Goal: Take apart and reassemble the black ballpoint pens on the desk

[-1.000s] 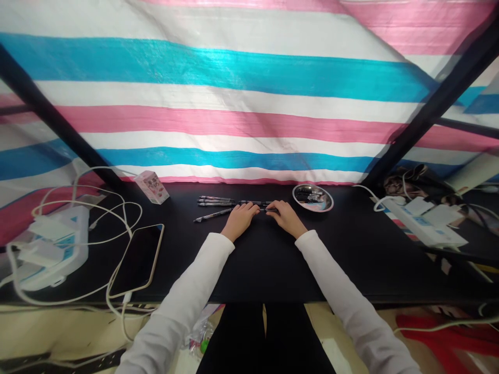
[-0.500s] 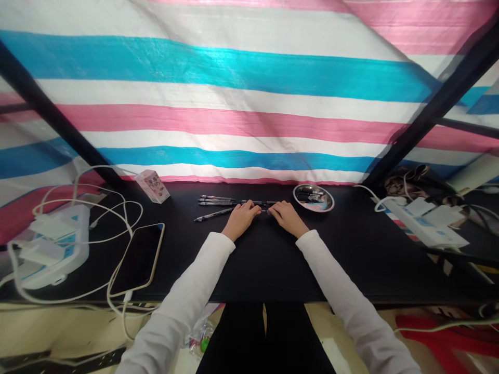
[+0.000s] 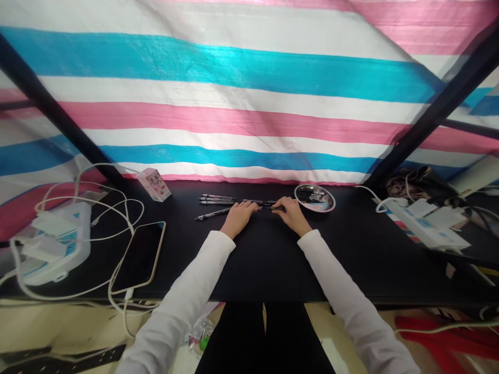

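Both of my hands are close together over the black desk, closed around a slim dark pen (image 3: 265, 208) that bridges the gap between them. My left hand (image 3: 237, 218) has its fingers curled over the pen's left part. At the other end, my right hand (image 3: 290, 214) pinches it between thumb and fingers. A pen with a clear tip (image 3: 210, 214) runs toward my left hand, where its far end is hidden. Several similar pens (image 3: 216, 199) lie side by side just behind. More dark pens (image 3: 255, 201) lie behind the hands, partly covered.
A round metal dish (image 3: 332, 203) holding dark pen parts stands right of my right hand. Leftward are a small pink box (image 3: 155, 185), a phone (image 3: 138, 257) on a cable and a white power strip (image 3: 83, 228). Another power strip (image 3: 432, 228) lies at right. A striped sheet (image 3: 249, 119) hangs behind.
My hands have drawn slightly apart, showing more of the pen between them. The right hand has lifted its knuckles into a clearer pinch. The view has shifted slightly.
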`<action>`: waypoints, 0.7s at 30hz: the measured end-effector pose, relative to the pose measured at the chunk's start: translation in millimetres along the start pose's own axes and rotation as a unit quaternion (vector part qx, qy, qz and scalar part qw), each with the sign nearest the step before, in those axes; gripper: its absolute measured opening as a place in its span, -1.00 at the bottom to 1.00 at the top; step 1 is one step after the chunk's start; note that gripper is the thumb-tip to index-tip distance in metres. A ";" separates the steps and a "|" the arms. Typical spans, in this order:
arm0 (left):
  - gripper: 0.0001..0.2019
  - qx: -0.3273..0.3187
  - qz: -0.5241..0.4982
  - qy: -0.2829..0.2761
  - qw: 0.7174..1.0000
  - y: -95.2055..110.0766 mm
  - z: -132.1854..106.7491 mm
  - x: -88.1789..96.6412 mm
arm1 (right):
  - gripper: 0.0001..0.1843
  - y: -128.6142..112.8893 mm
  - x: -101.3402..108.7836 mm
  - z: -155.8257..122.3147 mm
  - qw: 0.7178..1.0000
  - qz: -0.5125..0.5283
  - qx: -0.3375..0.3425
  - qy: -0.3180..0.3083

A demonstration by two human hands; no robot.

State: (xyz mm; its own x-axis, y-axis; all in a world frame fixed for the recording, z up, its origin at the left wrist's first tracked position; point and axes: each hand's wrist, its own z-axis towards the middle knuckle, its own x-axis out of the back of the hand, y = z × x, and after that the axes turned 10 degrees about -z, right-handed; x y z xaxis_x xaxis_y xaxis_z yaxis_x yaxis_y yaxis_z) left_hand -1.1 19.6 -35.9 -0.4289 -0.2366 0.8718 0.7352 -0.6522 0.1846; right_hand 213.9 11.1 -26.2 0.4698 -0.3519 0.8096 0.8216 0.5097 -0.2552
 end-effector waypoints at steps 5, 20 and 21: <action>-0.77 0.007 0.016 0.014 1.000 -2.0 0.8 -2.8 | -0.86 4.7 -2.2 -2.1 1.000 -0.014 -0.006 -0.023; -0.77 0.053 -0.014 0.021 0.998 -9.5 0.7 -5.7 | -0.75 13.6 -9.3 -4.2 0.999 -0.042 -0.027 -0.018; -0.78 0.043 -0.018 0.013 0.999 -7.6 1.4 -5.9 | -0.75 13.0 -9.1 -4.1 0.999 -0.043 -0.027 -0.018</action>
State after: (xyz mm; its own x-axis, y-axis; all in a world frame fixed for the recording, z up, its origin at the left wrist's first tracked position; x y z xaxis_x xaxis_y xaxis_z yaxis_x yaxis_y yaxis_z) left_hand -3.4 26.9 -41.7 -0.4689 -0.2343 0.8516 0.7607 -0.5972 0.2545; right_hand 221.6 17.6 -39.1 0.3858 -0.3639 0.8478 0.8750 0.4357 -0.2111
